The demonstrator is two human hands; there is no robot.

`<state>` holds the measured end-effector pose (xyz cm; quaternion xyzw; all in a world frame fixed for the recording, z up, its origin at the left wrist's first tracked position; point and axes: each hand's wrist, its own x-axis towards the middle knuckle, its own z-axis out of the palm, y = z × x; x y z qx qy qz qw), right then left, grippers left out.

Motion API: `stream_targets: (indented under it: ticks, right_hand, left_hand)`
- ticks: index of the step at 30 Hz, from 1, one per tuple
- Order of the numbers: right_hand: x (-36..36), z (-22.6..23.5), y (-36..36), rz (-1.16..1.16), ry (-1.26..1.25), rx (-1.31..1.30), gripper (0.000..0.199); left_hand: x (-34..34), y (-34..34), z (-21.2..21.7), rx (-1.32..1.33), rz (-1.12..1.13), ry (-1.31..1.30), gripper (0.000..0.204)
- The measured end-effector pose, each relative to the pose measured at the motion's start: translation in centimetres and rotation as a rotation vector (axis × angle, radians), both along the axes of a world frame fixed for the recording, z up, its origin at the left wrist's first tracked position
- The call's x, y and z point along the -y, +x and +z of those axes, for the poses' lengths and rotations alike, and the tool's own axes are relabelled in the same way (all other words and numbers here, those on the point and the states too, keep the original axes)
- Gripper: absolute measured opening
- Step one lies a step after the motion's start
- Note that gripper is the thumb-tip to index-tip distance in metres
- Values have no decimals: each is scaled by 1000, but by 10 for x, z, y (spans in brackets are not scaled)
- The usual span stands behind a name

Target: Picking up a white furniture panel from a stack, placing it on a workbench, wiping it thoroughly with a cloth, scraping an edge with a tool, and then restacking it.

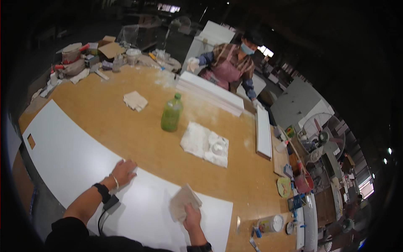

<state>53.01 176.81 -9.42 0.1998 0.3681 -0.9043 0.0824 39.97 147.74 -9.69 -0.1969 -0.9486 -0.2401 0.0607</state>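
Panel [84, 155] along near side of desk [130, 130]; cloth [180, 202] over panel's right half; bottle [171, 114] beyond panel; towel [194, 140] right of bottle; board stack [210, 93] behind both.

No readable text, numbers or signs. Tub [265, 225] right of the right hand [193, 215]: coloured label-like patch on side, too small to read. Blue can [296, 202], farther right and forward of that hand: pale markings, illegible. Green bottle [171, 113], forward of and between right and left hand [123, 173]: any lettering too blurred.
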Motion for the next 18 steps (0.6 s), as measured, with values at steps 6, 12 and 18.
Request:
stream_targets:
  ticks: [6, 12, 18]
  right_hand:
    - [72, 39, -9, 256, 1779, -627, 76]
    - [166, 4, -48, 567, 1923, -659, 70]
    - [195, -23, -79, 442, 2082, -618, 70]
  left_hand:
    - [8, -17, -19, -40, -242, 263, 22]
    - [14, -51, -24, 188, -292, 274, 19]
    - [16, -58, -15, 271, -275, 328, 30]
